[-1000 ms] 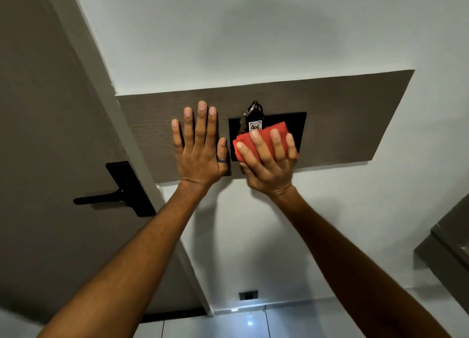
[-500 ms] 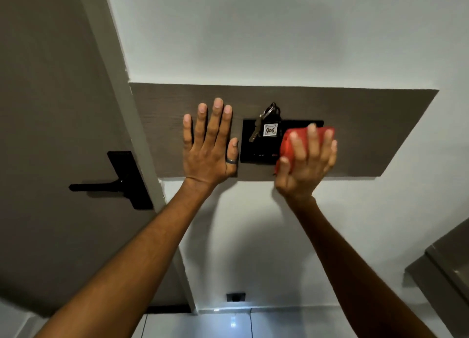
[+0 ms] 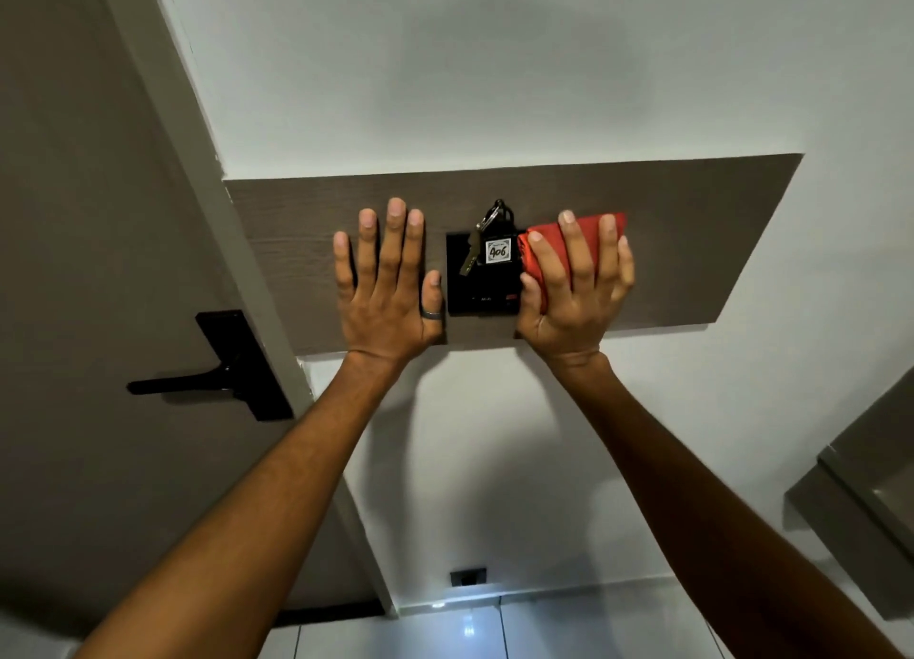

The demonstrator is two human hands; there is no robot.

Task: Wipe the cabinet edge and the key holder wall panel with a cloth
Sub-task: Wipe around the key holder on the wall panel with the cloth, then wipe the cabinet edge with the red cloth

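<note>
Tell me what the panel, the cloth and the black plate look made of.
Panel: seemingly wood-grain laminate, matt grey-brown, with fine horizontal streaks. Cloth under the right hand: soft red fabric, folded, no sheen; weave too fine to tell. Black plate: smooth, probably plastic or glass, slightly glossy.

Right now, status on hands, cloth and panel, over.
Left hand flat and open on the wood panel. Right hand presses the red cloth on it, right of the black key holder. Hanging keys close beside the cloth.
</note>
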